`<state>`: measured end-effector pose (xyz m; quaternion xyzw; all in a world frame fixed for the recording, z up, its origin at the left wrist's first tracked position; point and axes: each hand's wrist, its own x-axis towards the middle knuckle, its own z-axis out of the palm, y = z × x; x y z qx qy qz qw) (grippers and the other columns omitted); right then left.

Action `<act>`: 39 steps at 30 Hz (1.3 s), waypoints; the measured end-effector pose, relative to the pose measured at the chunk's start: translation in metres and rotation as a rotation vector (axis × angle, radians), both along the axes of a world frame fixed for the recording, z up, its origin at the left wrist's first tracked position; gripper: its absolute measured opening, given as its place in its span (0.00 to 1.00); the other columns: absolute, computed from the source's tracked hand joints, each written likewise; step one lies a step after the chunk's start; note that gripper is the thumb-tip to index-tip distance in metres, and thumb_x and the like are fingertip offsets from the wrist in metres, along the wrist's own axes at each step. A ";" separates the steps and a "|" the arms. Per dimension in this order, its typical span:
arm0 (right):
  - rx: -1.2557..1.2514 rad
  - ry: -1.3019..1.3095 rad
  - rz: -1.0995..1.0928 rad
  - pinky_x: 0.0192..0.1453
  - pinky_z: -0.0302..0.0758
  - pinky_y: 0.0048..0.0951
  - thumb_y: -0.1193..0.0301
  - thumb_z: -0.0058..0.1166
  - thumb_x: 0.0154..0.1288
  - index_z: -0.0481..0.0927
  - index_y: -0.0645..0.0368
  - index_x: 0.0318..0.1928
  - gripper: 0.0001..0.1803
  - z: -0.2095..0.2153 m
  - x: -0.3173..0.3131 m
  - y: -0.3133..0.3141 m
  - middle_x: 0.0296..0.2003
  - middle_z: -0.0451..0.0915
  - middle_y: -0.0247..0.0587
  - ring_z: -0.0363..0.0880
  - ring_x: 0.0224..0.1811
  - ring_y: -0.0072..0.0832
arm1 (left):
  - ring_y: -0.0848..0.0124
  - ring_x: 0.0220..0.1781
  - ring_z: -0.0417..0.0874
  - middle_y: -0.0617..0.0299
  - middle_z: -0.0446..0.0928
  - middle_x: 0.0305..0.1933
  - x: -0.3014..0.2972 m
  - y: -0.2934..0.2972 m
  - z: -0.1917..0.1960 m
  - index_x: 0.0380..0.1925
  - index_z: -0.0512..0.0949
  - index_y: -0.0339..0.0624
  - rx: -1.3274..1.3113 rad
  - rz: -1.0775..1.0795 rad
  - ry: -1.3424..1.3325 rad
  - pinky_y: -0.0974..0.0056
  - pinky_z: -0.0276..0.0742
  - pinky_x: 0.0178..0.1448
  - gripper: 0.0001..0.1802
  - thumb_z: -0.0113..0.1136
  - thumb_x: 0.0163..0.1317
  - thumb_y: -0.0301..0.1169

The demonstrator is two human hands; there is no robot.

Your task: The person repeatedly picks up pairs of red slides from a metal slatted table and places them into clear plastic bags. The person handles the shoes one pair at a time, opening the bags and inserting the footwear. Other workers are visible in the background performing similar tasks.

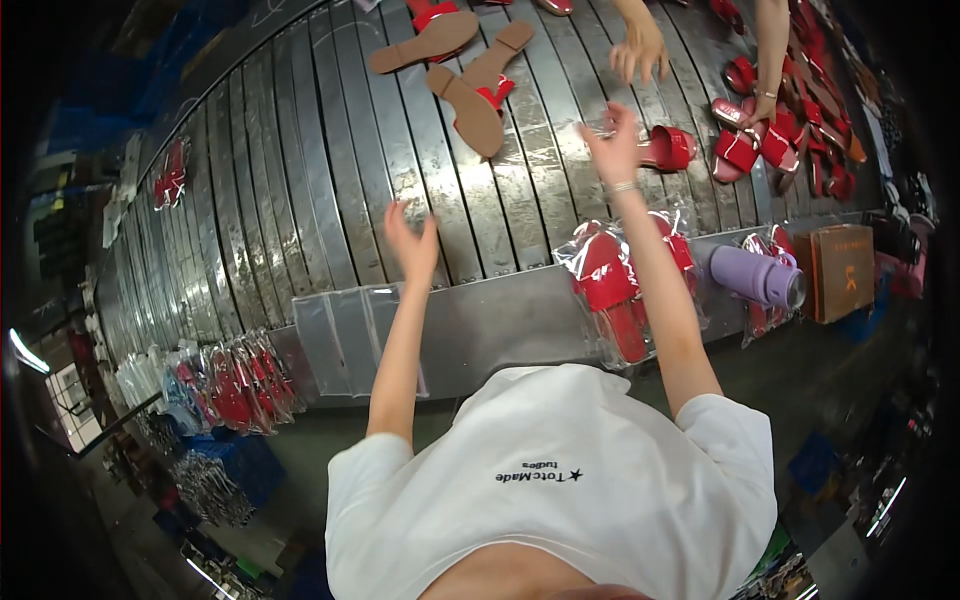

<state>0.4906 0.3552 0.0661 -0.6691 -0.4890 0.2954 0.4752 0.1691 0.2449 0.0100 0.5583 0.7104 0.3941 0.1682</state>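
My left hand (412, 245) hovers over the near part of the slatted metal conveyor (300, 160), fingers apart and holding nothing. Farther out to the right is my right hand (612, 150), also open, its fingers spread. Just right of it lies a red slide sandal (670, 148); whether they touch is hard to tell. Ahead of my hands, several tan-soled sandals (470, 112) rest sole up with red straps. Under my right forearm, a pair of red sandals in a clear bag (605, 275) lies on the metal ledge (490, 315).
Clear plastic bags (345, 340) lie on the ledge at left. A purple bottle (750, 275) and a brown box (838, 272) sit at right. Across the conveyor, a co-worker's hands (640, 50) reach in, one at piled red sandals (738, 150). Bagged sandals (250, 385) hang at left.
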 end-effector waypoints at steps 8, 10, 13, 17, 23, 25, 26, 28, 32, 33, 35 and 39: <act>-0.019 -0.388 0.177 0.59 0.66 0.40 0.75 0.59 0.45 0.68 0.61 0.51 0.29 -0.053 -0.056 0.076 0.46 0.73 0.50 0.69 0.52 0.46 | 0.55 0.72 0.53 0.50 0.51 0.71 0.054 0.198 0.007 0.67 0.52 0.57 -0.040 -0.895 0.863 0.44 0.48 0.71 0.58 0.71 0.31 0.30; -0.088 -0.451 0.194 0.59 0.66 0.39 0.75 0.59 0.45 0.68 0.61 0.52 0.30 -0.054 -0.043 0.079 0.47 0.73 0.49 0.69 0.53 0.46 | 0.56 0.72 0.54 0.50 0.52 0.70 0.046 0.228 -0.002 0.65 0.55 0.56 -0.108 -1.073 0.855 0.44 0.48 0.71 0.59 0.74 0.26 0.34; -0.054 -0.386 0.183 0.60 0.65 0.39 0.75 0.60 0.44 0.66 0.60 0.55 0.33 -0.066 -0.020 0.063 0.48 0.73 0.49 0.68 0.53 0.46 | 0.52 0.63 0.67 0.49 0.65 0.61 0.062 0.231 0.021 0.62 0.60 0.50 -0.089 -1.016 0.511 0.50 0.62 0.64 0.54 0.75 0.28 0.40; 0.023 -0.206 0.329 0.66 0.60 0.39 0.71 0.68 0.36 0.51 0.57 0.67 0.55 -0.035 -0.013 0.037 0.59 0.64 0.53 0.62 0.63 0.46 | 0.59 0.51 0.78 0.49 0.75 0.51 0.062 0.194 0.065 0.58 0.63 0.40 -0.228 -0.775 -0.616 0.57 0.73 0.52 0.41 0.62 0.47 0.51; -0.041 0.051 0.516 0.68 0.55 0.42 0.59 0.74 0.34 0.56 0.55 0.65 0.56 -0.004 -0.029 -0.014 0.64 0.58 0.52 0.54 0.68 0.47 | 0.47 0.46 0.79 0.37 0.73 0.51 0.066 0.085 0.177 0.60 0.60 0.35 -0.349 -0.811 -1.466 0.48 0.75 0.50 0.51 0.41 0.49 0.70; -0.254 -0.086 0.418 0.65 0.60 0.43 0.59 0.69 0.42 0.65 0.55 0.60 0.42 -0.051 0.009 -0.013 0.62 0.61 0.45 0.58 0.65 0.44 | 0.44 0.49 0.78 0.36 0.72 0.52 0.058 0.057 0.188 0.61 0.59 0.38 -0.387 -0.632 -1.612 0.45 0.74 0.52 0.50 0.37 0.50 0.70; -0.331 -0.350 0.329 0.63 0.63 0.43 0.61 0.64 0.48 0.69 0.54 0.57 0.34 -0.084 0.033 -0.008 0.61 0.63 0.40 0.60 0.63 0.40 | 0.45 0.49 0.77 0.34 0.72 0.51 0.055 0.045 0.187 0.61 0.60 0.40 -0.329 -0.597 -1.638 0.47 0.74 0.51 0.49 0.37 0.51 0.69; -0.372 -0.624 0.399 0.61 0.64 0.45 0.62 0.59 0.53 0.70 0.52 0.55 0.28 -0.095 0.037 -0.014 0.58 0.65 0.41 0.62 0.60 0.41 | 0.46 0.47 0.79 0.34 0.72 0.51 0.034 0.019 0.175 0.61 0.60 0.41 -0.286 -0.566 -1.542 0.49 0.76 0.49 0.49 0.37 0.50 0.70; -0.492 -0.872 0.460 0.66 0.60 0.39 0.69 0.50 0.58 0.67 0.56 0.58 0.25 -0.082 0.075 0.023 0.58 0.64 0.43 0.57 0.65 0.47 | 0.51 0.42 0.80 0.32 0.71 0.52 0.012 -0.043 0.177 0.63 0.57 0.41 -0.319 -0.471 -1.414 0.50 0.75 0.49 0.52 0.43 0.48 0.70; -0.450 -0.914 0.303 0.67 0.59 0.40 0.72 0.48 0.59 0.66 0.55 0.59 0.26 -0.091 0.093 0.041 0.60 0.62 0.42 0.55 0.66 0.48 | 0.51 0.42 0.80 0.32 0.71 0.52 0.008 -0.054 0.179 0.64 0.56 0.41 -0.304 -0.441 -1.385 0.50 0.75 0.49 0.53 0.43 0.48 0.70; -0.203 -0.886 0.008 0.69 0.56 0.41 0.75 0.44 0.60 0.60 0.55 0.64 0.29 -0.101 0.097 0.068 0.65 0.57 0.42 0.52 0.67 0.51 | 0.51 0.43 0.80 0.32 0.69 0.54 -0.004 -0.067 0.179 0.65 0.55 0.41 -0.264 -0.384 -1.395 0.50 0.74 0.50 0.53 0.45 0.47 0.69; -0.192 0.072 0.411 0.70 0.54 0.38 0.63 0.58 0.58 0.60 0.60 0.64 0.36 -0.017 -0.007 0.044 0.65 0.58 0.49 0.53 0.69 0.44 | 0.49 0.45 0.79 0.33 0.70 0.54 -0.008 -0.077 0.187 0.66 0.54 0.40 -0.150 -0.178 -1.425 0.49 0.74 0.50 0.54 0.46 0.48 0.69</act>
